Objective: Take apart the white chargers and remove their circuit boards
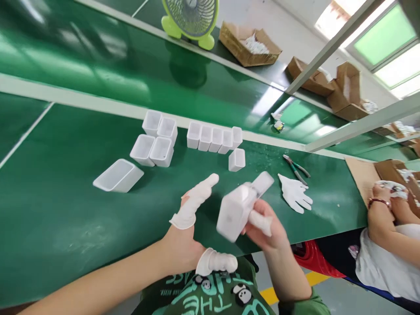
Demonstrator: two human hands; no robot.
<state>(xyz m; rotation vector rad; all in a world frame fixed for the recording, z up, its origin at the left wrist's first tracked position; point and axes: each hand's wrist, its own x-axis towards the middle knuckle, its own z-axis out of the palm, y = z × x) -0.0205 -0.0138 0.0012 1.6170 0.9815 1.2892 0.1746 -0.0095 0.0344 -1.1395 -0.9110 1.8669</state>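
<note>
A hollow, white, slightly translucent plastic container point(234, 212), box-shaped with rounded corners, is in the right hand point(267, 229), whose grip is clasped around it. It is tilted above the counter point(75, 236), its smooth closed base facing up and toward the wearer. A paler narrow piece point(263, 183) juts from its far right side; whether it is part of the container or separate, I cannot tell. Left of the container, the left hand point(187, 240) has its grip released, thumb and fingers apart. Wrinkled white finger sleeves point(216, 261) cover digits of both hands.

Eleven similar white plastic containers stand or lie beyond the held container: four wide square ones point(142, 148) clustered to its left, one longer-looking tub point(120, 177) farther left, five narrow ones point(205, 138) in a row, and one small narrow one point(236, 160) just in front of that row.

Right of the held container lie one white fabric glove point(293, 192) and, near it, one pair of green-handled metal pliers point(295, 168). The counter is green, smooth and glossy. Far beyond the container stand one lime-green plastic fan point(192, 17) and a creased brown cardboard box point(249, 46) of white pieces. A co-worker's hands point(390, 197) are far to its right.
</note>
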